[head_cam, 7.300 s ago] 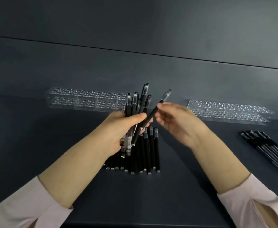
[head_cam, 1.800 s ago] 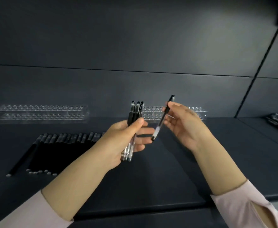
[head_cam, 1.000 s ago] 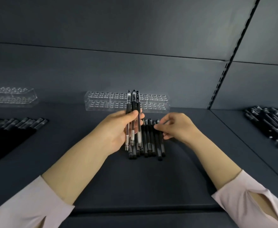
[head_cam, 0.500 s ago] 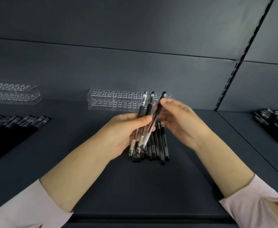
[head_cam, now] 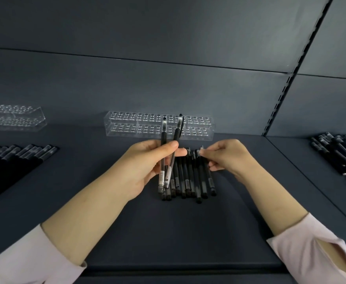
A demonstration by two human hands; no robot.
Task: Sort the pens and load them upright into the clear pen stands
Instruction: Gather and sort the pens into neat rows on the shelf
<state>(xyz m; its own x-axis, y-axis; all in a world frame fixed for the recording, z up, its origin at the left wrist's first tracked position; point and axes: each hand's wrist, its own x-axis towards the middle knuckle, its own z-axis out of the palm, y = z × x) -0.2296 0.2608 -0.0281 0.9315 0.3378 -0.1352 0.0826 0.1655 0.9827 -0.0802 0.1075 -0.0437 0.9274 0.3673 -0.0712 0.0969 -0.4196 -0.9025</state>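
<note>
I'm over the dark shelf [head_cam: 168,232], and my left hand [head_cam: 145,167] has its fingers curled round the held pens [head_cam: 176,131], thumb pressed across the barrels, caps pointing up toward twelve o'clock. I count two for certain; a third may hide behind them. My right hand [head_cam: 227,158] is down at the row of pens [head_cam: 188,181] lying side by side at six o'clock from the stand. Thumb and forefinger pinch the far tip of the next pen [head_cam: 200,155], the other fingers tucked loosely beneath. The clear pen stand [head_cam: 127,131] sits at twelve o'clock against the back wall with no pens standing in it, and a second stand [head_cam: 14,119] waits at ten o'clock. A left batch [head_cam: 24,158] of loose pens lies at nine o'clock, a right batch [head_cam: 336,158] at three. My read is that I'm gathering matching pens into a bundle before loading. To do it well, I should lift the pinched pen by its cap end without rolling its neighbours. Then check it matches the ones in my left hand and slide it in cap-up alongside them. The left thumb should loosen only enough to admit it, or the bundle may fan out and drop.
</note>
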